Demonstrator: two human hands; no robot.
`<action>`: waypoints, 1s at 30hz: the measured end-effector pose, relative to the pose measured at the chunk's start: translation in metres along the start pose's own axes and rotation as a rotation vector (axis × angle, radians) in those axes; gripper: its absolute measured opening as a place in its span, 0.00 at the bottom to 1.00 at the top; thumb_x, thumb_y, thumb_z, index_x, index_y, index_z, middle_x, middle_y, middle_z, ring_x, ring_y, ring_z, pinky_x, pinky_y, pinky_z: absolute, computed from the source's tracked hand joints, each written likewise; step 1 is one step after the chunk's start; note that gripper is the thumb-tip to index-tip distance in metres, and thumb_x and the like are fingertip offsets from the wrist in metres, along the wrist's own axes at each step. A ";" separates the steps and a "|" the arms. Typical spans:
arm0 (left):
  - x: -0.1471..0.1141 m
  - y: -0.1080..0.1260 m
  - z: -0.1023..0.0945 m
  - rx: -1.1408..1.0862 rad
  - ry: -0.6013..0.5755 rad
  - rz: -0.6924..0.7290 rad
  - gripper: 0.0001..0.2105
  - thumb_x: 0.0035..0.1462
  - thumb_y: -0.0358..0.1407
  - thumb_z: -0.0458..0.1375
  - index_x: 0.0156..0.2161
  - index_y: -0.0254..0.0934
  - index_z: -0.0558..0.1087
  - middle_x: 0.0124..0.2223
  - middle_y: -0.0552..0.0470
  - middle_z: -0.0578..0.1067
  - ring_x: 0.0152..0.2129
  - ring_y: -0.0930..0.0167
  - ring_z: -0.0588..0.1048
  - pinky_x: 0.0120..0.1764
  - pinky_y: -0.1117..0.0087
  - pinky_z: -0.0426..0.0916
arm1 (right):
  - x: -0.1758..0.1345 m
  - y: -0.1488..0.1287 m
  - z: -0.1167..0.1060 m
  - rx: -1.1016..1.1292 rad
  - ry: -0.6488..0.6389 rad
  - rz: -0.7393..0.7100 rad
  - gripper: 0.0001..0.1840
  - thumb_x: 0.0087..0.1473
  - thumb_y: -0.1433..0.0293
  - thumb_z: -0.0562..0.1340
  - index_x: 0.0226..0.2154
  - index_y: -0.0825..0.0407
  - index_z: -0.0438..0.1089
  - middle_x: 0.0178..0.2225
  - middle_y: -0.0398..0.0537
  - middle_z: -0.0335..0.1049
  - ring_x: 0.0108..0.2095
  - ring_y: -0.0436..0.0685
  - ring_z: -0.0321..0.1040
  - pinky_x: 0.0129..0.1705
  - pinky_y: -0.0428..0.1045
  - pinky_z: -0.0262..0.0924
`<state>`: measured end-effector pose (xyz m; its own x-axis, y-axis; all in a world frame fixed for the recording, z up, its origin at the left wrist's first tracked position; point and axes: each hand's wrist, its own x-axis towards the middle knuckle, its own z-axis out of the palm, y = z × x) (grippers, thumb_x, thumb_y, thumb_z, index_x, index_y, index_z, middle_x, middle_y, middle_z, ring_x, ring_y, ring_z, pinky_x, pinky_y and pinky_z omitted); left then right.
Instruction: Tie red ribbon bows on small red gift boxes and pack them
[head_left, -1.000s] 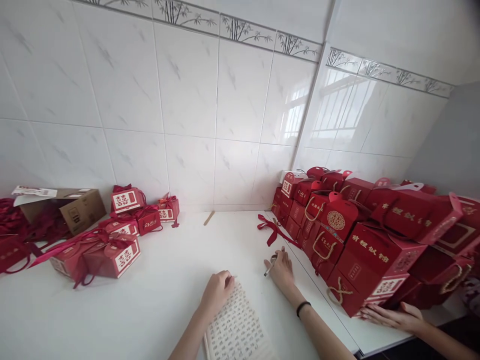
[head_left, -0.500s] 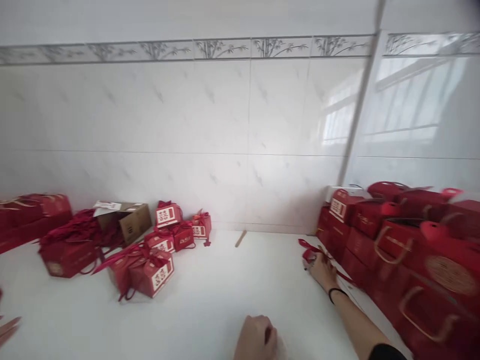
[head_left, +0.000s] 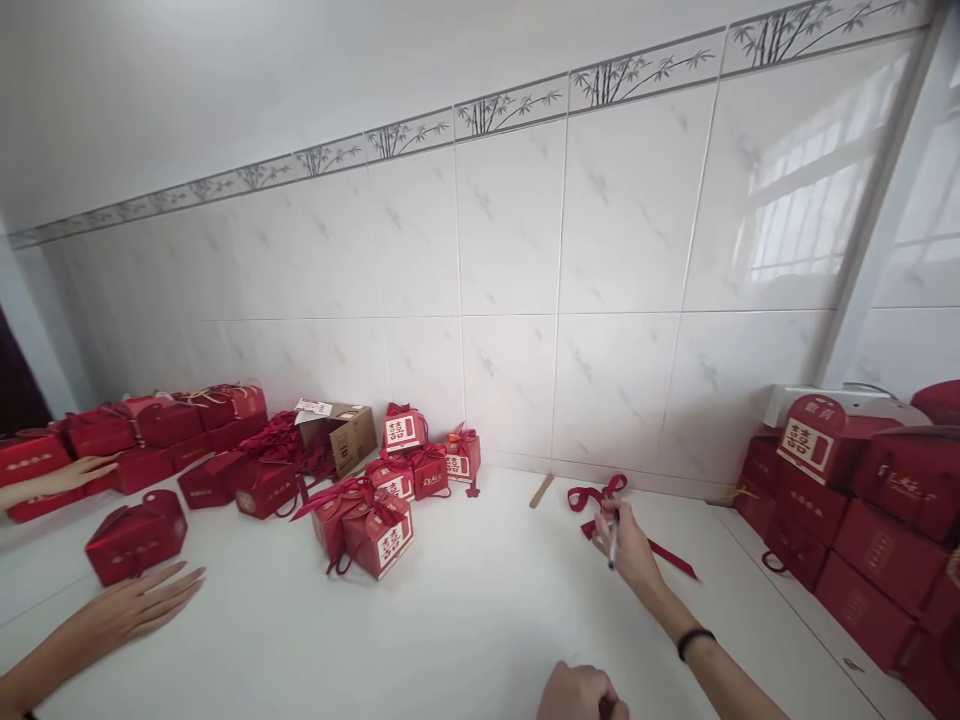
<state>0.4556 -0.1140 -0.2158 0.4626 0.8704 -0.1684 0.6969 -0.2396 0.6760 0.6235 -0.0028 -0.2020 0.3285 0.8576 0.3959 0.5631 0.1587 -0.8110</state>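
Note:
My right hand, with a black band at the wrist, is closed over the white table. Between its fingers is a slim black-and-silver pen. A looped red ribbon lies at its fingertips, and a ribbon tail stretches out beneath the hand to the right. Only the top of my left hand shows at the bottom edge, curled into a fist. Something dark peeks out of it, too little to name. Left of both hands, red gift boxes with white labels and ribbon bows stand in a cluster.
Red boxes are stacked at the right. A flat wooden stick lies near the tiled wall. An open cardboard carton stands by heaped red ribbon. At the left, another person's hands reach near a red box.
The view has turned left, bringing more red boxes and another person's hands into sight. My right hand and the ribbon have moved left, away from the right stack.

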 end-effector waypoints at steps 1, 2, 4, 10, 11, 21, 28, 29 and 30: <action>-0.001 -0.001 0.001 -0.026 0.032 0.009 0.08 0.50 0.33 0.52 0.28 0.36 0.73 0.33 0.49 0.76 0.32 0.69 0.71 0.45 0.68 0.63 | -0.018 -0.002 -0.002 0.035 -0.052 -0.002 0.22 0.54 0.50 0.48 0.37 0.51 0.58 0.33 0.53 0.69 0.34 0.61 0.70 0.40 0.54 0.64; -0.003 -0.003 0.001 -0.055 0.064 0.026 0.08 0.50 0.33 0.51 0.27 0.36 0.72 0.30 0.50 0.74 0.29 0.70 0.70 0.42 0.69 0.63 | -0.038 -0.003 -0.006 0.086 -0.099 0.024 0.22 0.55 0.49 0.46 0.35 0.50 0.58 0.34 0.53 0.70 0.36 0.60 0.70 0.40 0.54 0.64; -0.008 -0.004 0.002 -0.128 0.116 0.087 0.09 0.51 0.35 0.51 0.24 0.36 0.70 0.26 0.53 0.71 0.24 0.73 0.67 0.33 0.71 0.62 | -0.078 -0.003 -0.016 0.162 -0.137 0.098 0.24 0.55 0.47 0.46 0.35 0.50 0.59 0.36 0.55 0.72 0.39 0.61 0.71 0.42 0.54 0.65; -0.004 0.007 -0.015 -0.281 0.180 0.062 0.14 0.57 0.35 0.46 0.28 0.34 0.71 0.24 0.53 0.71 0.22 0.74 0.68 0.27 0.75 0.61 | -0.135 -0.008 -0.045 0.067 -0.174 0.114 0.22 0.51 0.48 0.50 0.31 0.50 0.60 0.37 0.58 0.73 0.43 0.65 0.70 0.43 0.56 0.64; 0.001 0.011 -0.025 -0.272 0.190 0.040 0.13 0.57 0.35 0.47 0.28 0.34 0.71 0.25 0.52 0.73 0.24 0.73 0.70 0.28 0.75 0.63 | -0.135 -0.008 -0.046 0.030 -0.158 0.099 0.21 0.50 0.49 0.51 0.31 0.50 0.60 0.37 0.59 0.73 0.42 0.65 0.71 0.42 0.56 0.65; -0.015 -0.064 -0.219 0.024 0.815 -0.345 0.28 0.51 0.36 0.57 0.56 0.32 0.56 0.61 0.33 0.54 0.60 0.54 0.51 0.58 0.51 0.49 | -0.137 -0.005 -0.041 -0.116 -0.190 0.026 0.16 0.49 0.54 0.49 0.32 0.49 0.60 0.36 0.56 0.73 0.35 0.62 0.72 0.36 0.54 0.66; -0.044 -0.134 -0.233 0.074 0.845 -0.521 0.30 0.47 0.44 0.59 0.53 0.35 0.55 0.58 0.35 0.57 0.59 0.54 0.54 0.55 0.51 0.55 | -0.132 -0.005 -0.038 -0.004 -0.139 0.047 0.17 0.49 0.54 0.50 0.32 0.50 0.61 0.34 0.55 0.73 0.37 0.62 0.72 0.38 0.54 0.64; -0.045 -0.136 -0.233 0.077 0.838 -0.515 0.30 0.47 0.44 0.57 0.53 0.35 0.54 0.59 0.35 0.56 0.60 0.54 0.53 0.56 0.50 0.55 | -0.131 -0.007 -0.038 0.014 -0.128 0.027 0.16 0.49 0.55 0.50 0.31 0.50 0.61 0.33 0.56 0.73 0.35 0.62 0.71 0.38 0.55 0.64; -0.046 -0.137 -0.233 0.078 0.823 -0.505 0.29 0.49 0.44 0.56 0.54 0.34 0.54 0.59 0.35 0.55 0.60 0.54 0.52 0.55 0.50 0.55 | -0.131 -0.009 -0.038 0.033 -0.117 0.001 0.16 0.49 0.56 0.50 0.30 0.51 0.61 0.32 0.56 0.72 0.34 0.62 0.71 0.38 0.55 0.64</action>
<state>0.2114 -0.0207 -0.1334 -0.4093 0.9001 0.1493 0.7564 0.2432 0.6073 0.6037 -0.1351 -0.2301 0.2378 0.9086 0.3435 0.5364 0.1720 -0.8263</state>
